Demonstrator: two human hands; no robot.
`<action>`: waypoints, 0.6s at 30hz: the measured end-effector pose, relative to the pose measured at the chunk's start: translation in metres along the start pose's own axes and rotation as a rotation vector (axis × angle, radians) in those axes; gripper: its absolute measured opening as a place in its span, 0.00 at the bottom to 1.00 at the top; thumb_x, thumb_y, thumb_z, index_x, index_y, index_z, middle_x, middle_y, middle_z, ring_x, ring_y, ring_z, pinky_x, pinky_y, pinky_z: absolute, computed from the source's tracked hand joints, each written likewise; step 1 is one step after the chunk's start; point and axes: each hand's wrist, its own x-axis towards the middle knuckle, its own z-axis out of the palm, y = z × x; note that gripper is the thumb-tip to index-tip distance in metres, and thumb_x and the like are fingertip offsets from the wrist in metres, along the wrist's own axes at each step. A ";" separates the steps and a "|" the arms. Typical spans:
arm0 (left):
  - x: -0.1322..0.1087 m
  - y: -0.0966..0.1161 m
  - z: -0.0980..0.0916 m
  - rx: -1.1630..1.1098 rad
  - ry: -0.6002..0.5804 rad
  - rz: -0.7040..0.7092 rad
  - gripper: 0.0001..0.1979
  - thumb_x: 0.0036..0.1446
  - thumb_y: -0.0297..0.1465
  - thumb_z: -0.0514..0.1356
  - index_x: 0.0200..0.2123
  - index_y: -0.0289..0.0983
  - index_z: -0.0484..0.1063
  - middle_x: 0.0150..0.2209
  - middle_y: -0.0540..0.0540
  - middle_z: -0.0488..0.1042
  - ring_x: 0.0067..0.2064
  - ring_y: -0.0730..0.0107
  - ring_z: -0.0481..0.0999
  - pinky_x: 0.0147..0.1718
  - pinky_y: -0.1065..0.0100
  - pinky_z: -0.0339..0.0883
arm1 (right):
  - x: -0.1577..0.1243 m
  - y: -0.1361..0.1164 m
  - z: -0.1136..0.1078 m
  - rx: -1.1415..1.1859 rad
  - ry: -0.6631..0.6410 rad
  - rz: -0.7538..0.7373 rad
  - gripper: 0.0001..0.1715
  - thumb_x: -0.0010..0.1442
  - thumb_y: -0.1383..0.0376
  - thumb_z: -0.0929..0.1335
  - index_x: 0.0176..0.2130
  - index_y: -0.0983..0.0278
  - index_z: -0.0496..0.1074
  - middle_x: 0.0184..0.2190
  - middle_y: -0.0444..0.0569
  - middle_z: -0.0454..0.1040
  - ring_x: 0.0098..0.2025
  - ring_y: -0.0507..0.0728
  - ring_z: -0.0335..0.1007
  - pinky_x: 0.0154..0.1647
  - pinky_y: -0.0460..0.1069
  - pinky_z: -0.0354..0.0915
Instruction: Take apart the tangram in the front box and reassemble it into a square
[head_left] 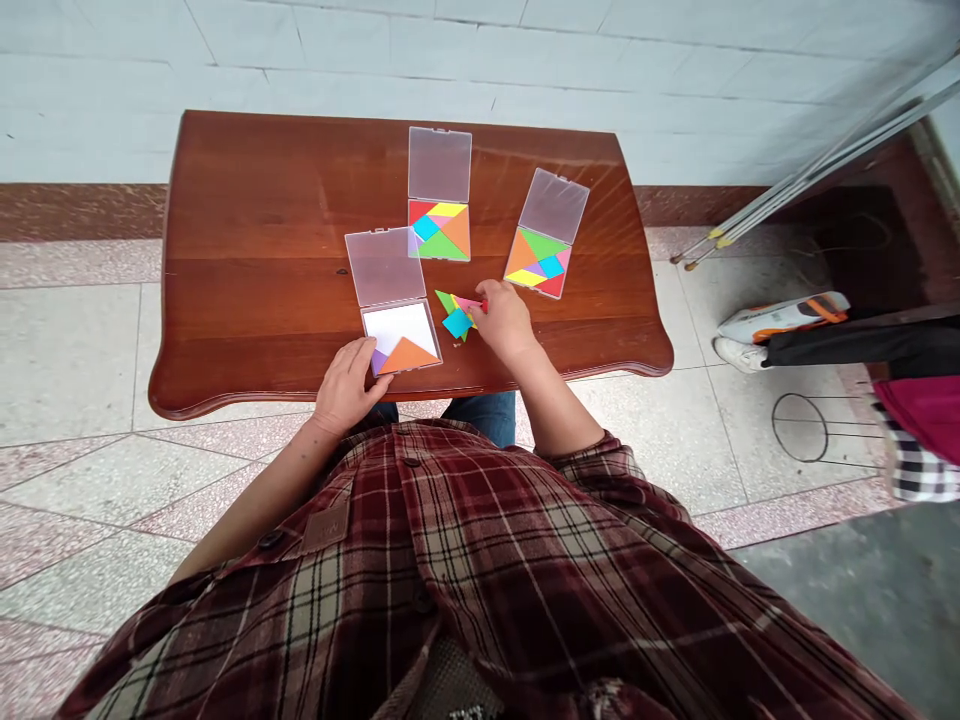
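My left hand (347,383) rests with curled fingers on the near left corner of an open tangram case (400,330), which holds an orange triangle (410,354) and a purple piece on its white tray. My right hand (504,316) pinches a pink piece (471,303) at the top of a small pile of loose tangram pieces (457,318), among them a blue square and green and yellow bits. The pile lies on the wooden table (262,250) just right of the case.
Two more open tangram cases, each full of coloured pieces, lie farther back: a middle case (439,229) and a right case (538,263). Their clear lids are folded back. To the right on the tiled floor are a shoe (780,318) and metal rods (810,170).
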 end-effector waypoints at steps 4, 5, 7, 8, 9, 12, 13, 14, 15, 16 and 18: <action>0.000 -0.001 0.002 0.007 -0.001 0.003 0.27 0.61 0.39 0.57 0.61 0.35 0.62 0.58 0.34 0.70 0.60 0.50 0.69 0.61 0.47 0.65 | -0.018 -0.036 0.015 0.056 -0.248 -0.241 0.16 0.58 0.70 0.66 0.47 0.66 0.71 0.45 0.55 0.75 0.47 0.59 0.71 0.49 0.53 0.65; -0.001 -0.002 0.002 0.008 0.003 0.004 0.27 0.61 0.40 0.57 0.61 0.35 0.62 0.58 0.34 0.70 0.60 0.50 0.69 0.61 0.47 0.64 | -0.023 -0.045 0.020 0.047 -0.344 -0.268 0.17 0.58 0.70 0.67 0.49 0.67 0.71 0.45 0.55 0.75 0.47 0.59 0.71 0.49 0.52 0.65; -0.001 -0.003 0.004 0.003 0.008 0.008 0.28 0.61 0.40 0.57 0.61 0.34 0.61 0.58 0.34 0.69 0.61 0.50 0.69 0.61 0.48 0.64 | -0.032 -0.061 0.031 -0.031 -0.434 -0.244 0.21 0.57 0.69 0.69 0.51 0.70 0.70 0.48 0.60 0.74 0.47 0.60 0.72 0.48 0.52 0.65; -0.001 -0.003 0.004 -0.001 0.007 0.009 0.28 0.61 0.40 0.57 0.61 0.34 0.61 0.58 0.34 0.69 0.61 0.50 0.69 0.61 0.48 0.64 | -0.035 -0.067 0.035 -0.070 -0.440 -0.218 0.23 0.57 0.68 0.69 0.52 0.70 0.69 0.50 0.61 0.73 0.47 0.61 0.72 0.47 0.52 0.65; -0.001 -0.003 0.004 -0.005 0.005 0.009 0.28 0.61 0.40 0.57 0.61 0.34 0.61 0.58 0.33 0.69 0.61 0.50 0.69 0.61 0.48 0.64 | -0.037 -0.072 0.039 -0.103 -0.436 -0.194 0.24 0.57 0.68 0.70 0.53 0.70 0.68 0.51 0.62 0.72 0.47 0.61 0.72 0.46 0.52 0.65; 0.000 -0.002 0.004 -0.019 -0.003 0.002 0.28 0.61 0.40 0.57 0.61 0.33 0.62 0.58 0.33 0.69 0.60 0.50 0.69 0.62 0.48 0.63 | -0.037 -0.076 0.043 -0.126 -0.424 -0.161 0.25 0.55 0.66 0.71 0.52 0.68 0.68 0.49 0.60 0.73 0.44 0.59 0.72 0.41 0.50 0.63; 0.000 -0.002 0.004 -0.021 -0.007 -0.001 0.28 0.61 0.40 0.57 0.61 0.33 0.62 0.58 0.33 0.69 0.60 0.50 0.68 0.62 0.48 0.63 | -0.035 -0.075 0.043 -0.115 -0.432 -0.169 0.23 0.55 0.66 0.71 0.50 0.67 0.69 0.46 0.57 0.74 0.43 0.58 0.71 0.39 0.49 0.62; 0.000 -0.002 0.003 -0.020 -0.010 -0.003 0.28 0.61 0.40 0.57 0.61 0.33 0.62 0.58 0.33 0.69 0.60 0.49 0.68 0.62 0.48 0.63 | -0.033 -0.073 0.043 -0.097 -0.447 -0.181 0.18 0.54 0.67 0.70 0.46 0.67 0.70 0.43 0.54 0.74 0.41 0.56 0.70 0.37 0.48 0.60; 0.000 -0.002 0.003 -0.017 -0.013 -0.004 0.28 0.61 0.40 0.57 0.61 0.33 0.62 0.58 0.33 0.69 0.61 0.49 0.68 0.62 0.48 0.63 | -0.030 -0.071 0.042 -0.067 -0.470 -0.196 0.12 0.55 0.67 0.70 0.41 0.66 0.71 0.38 0.50 0.74 0.38 0.55 0.68 0.35 0.48 0.58; 0.000 -0.002 0.003 -0.012 -0.014 -0.004 0.28 0.61 0.39 0.57 0.61 0.33 0.62 0.58 0.33 0.69 0.61 0.50 0.68 0.62 0.48 0.63 | -0.028 -0.067 0.041 -0.023 -0.495 -0.210 0.06 0.55 0.68 0.69 0.36 0.65 0.70 0.34 0.46 0.72 0.35 0.53 0.66 0.34 0.47 0.57; 0.000 -0.001 0.003 -0.007 -0.008 -0.002 0.28 0.61 0.39 0.57 0.61 0.34 0.62 0.58 0.34 0.69 0.60 0.51 0.68 0.62 0.49 0.63 | -0.023 -0.058 0.039 0.115 -0.525 -0.228 0.05 0.55 0.67 0.69 0.29 0.64 0.67 0.27 0.41 0.67 0.31 0.50 0.61 0.32 0.47 0.54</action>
